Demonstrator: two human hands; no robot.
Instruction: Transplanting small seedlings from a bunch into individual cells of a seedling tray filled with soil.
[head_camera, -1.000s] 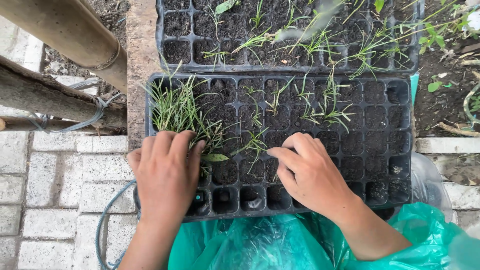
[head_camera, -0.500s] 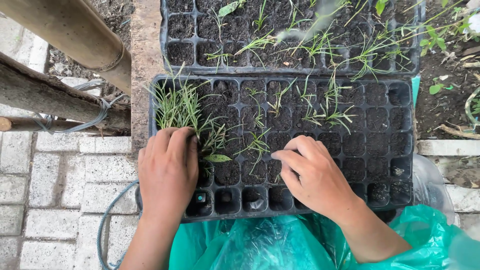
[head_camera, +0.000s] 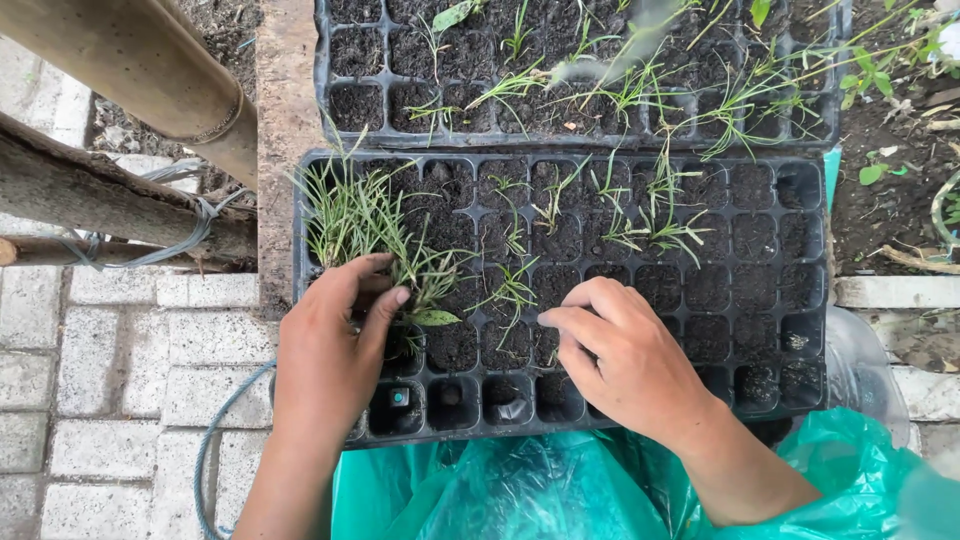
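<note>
Left hand (head_camera: 335, 355) first: I see it at the tray's (head_camera: 815, 300) eight o'clock corner, fingers and thumb bent loosely around the base of a seedling clump (head_camera: 350, 215), touching the stems; whether it truly pinches them I cannot tell. Right hand (head_camera: 620, 355) sits at about six o'clock on the tray, fingers curled and drawn together with the tips pressed down at a soil-filled cell (head_camera: 545, 335) near the middle; it looks pinched shut, though anything between the fingertips is too small for me to make out.

As I judge progress, the planting is partway. Thin sprouts (head_camera: 640, 215) stand in cells across the tray's ten to one o'clock stretch, and a few more near the centre. Cells towards three o'clock hold soil but no green that I can see. Along the six o'clock row several cells (head_camera: 450, 395) look bare, showing black plastic bottoms, so both filling and planting seem left there. The thick clump at ten o'clock looks like stock waiting to be split.

At twelve o'clock a second tray (head_camera: 322, 60) lies touching this one, soil-filled with scattered sprouts. Green plastic (head_camera: 520, 490) spreads under the near edge at six o'clock, and a bamboo pole (head_camera: 130, 60) crosses at ten o'clock over paving (head_camera: 120, 370).
</note>
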